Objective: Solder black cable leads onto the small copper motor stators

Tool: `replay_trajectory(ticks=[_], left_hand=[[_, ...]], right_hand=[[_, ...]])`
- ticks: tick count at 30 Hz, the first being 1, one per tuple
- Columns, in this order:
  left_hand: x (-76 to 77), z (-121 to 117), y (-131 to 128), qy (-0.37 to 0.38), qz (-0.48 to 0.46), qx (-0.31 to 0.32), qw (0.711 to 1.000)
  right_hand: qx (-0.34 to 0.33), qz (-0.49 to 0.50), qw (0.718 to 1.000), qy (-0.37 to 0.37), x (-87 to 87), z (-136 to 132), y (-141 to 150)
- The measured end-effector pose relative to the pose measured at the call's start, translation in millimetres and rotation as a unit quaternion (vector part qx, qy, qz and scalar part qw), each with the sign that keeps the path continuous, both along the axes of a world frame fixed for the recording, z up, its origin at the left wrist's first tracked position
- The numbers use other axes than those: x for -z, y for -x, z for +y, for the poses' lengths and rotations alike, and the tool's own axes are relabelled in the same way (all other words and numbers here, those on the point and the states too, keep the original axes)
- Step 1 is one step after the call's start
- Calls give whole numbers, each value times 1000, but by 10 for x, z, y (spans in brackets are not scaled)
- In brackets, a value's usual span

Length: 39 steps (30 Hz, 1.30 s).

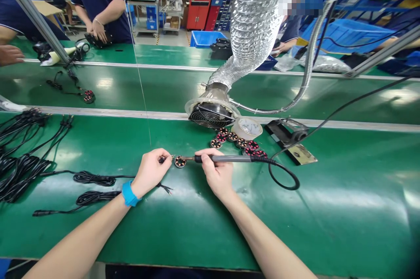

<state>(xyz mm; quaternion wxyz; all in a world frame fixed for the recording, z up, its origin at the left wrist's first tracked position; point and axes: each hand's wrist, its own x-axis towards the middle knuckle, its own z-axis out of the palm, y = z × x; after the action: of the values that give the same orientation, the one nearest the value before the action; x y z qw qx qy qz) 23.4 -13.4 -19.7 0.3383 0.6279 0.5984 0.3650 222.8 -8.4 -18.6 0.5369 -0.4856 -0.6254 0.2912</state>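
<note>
My right hand (218, 173) is closed around the grey handle of a soldering iron (229, 158), whose tip reaches left onto a small round motor stator (180, 162) with copper windings. The stator lies on the green bench between my hands. With fingers pinched, my left hand (153, 169) holds the end of a black cable (123, 176) close to the stator's left side. A blue band (130, 194) is around my left wrist. Whether the cable's wire touches the stator is too small to tell. A second coiled cable (95, 198) lies below, its stripped end near my left hand.
Several stators (242, 143) lie beyond my right hand beside a tape roll (247, 128). A fume extractor fan (211, 114) hangs over the bench. An iron stand (290, 141) sits at the right. Black cables (22, 156) are heaped at left. Co-workers stand across the bench.
</note>
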Motion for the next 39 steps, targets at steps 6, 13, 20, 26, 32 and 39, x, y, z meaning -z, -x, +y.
replay_trajectory(ticks=[6,13,20,26,32,39], left_hand=[[-15,28,25,50,-65,14,997],[-23,31,-13,69,-107,23,992],[-113,-38,-40,-1,-24,31,999],[-150,-69,-52,-33,18,38,999],[-85,-33,-3,-21,17,50,998],[-126,-5,48,22,-10,80,996]], right_hand=[[-6,-17,1000,-7,13,-28,53],[-85,-69,990,-95,60,36,216],[-116,-100,980,-131,143,107,295],[-111,-116,976,-146,164,102,317],[-99,-116,977,-152,179,91,329],[-90,-74,986,-122,130,54,355]])
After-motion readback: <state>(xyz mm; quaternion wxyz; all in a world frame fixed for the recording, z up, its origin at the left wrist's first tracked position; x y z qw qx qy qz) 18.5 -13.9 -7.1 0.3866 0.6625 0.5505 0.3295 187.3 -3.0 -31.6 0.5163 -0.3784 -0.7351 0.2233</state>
